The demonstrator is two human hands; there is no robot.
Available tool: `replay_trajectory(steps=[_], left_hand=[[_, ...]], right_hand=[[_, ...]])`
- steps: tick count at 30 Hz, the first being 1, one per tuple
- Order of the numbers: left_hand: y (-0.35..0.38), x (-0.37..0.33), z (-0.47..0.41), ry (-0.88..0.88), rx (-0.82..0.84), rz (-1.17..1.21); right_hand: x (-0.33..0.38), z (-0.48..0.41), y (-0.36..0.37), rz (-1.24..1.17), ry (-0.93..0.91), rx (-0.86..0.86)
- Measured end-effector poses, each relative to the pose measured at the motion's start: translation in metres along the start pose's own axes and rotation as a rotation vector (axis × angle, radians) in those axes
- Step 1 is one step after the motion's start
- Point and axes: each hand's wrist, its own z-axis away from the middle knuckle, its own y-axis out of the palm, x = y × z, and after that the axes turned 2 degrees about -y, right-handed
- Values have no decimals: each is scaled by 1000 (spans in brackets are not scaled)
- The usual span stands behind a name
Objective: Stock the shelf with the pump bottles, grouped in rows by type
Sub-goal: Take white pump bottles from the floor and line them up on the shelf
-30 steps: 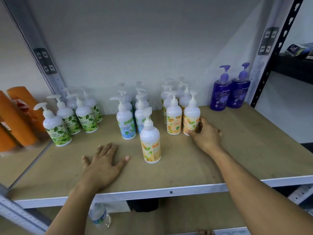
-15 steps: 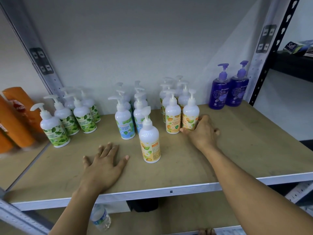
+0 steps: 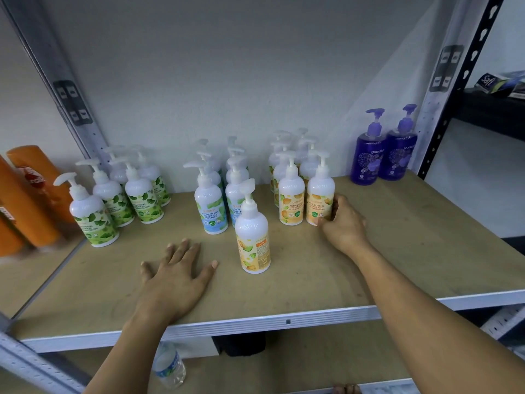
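Observation:
White pump bottles stand in groups on the wooden shelf (image 3: pixel 412 251): green-leaf labels (image 3: pixel 93 214) at left, blue mint labels (image 3: pixel 211 207) in the middle, orange labels (image 3: pixel 291 201) to the right. My right hand (image 3: pixel 345 223) grips the base of the front right orange-label bottle (image 3: pixel 319 200), thumb at its front and fingers behind it. One more orange-label bottle (image 3: pixel 252 240) stands alone nearer the front, turned sideways. My left hand (image 3: pixel 177 275) rests flat on the shelf left of it, fingers spread.
Two purple pump bottles (image 3: pixel 383 155) stand at the back right by the shelf post. Orange bottles (image 3: pixel 31 200) fill the neighbouring bay at left. A water bottle (image 3: pixel 169 365) lies on the lower shelf. The metal front rail (image 3: pixel 284 319) runs below my hands.
My right hand has slid a little left and closed around the base of the front right orange-label bottle. My left hand has stayed flat in place.

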Motion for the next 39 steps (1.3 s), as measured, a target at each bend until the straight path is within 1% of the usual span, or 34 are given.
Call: replay_trajectory(steps=[6, 9, 12, 15, 20, 39], left_hand=[[0, 0, -1, -3, -3, -7], [0, -1, 0, -4, 0, -14], [0, -2, 0, -5, 6, -12], [-1, -2, 1, -4, 11, -2], [-3, -3, 2, -1, 6, 8], [-3, -4, 3, -5, 1, 27]], right_hand=[[0, 0, -5, -84, 0, 59], [1, 0, -3, -111, 20, 34], [-1, 0, 1, -84, 22, -30], [-2, -1, 3, -67, 7, -55], [0, 0, 2, -26, -22, -36], [-2, -1, 0, 29, -34, -1]])
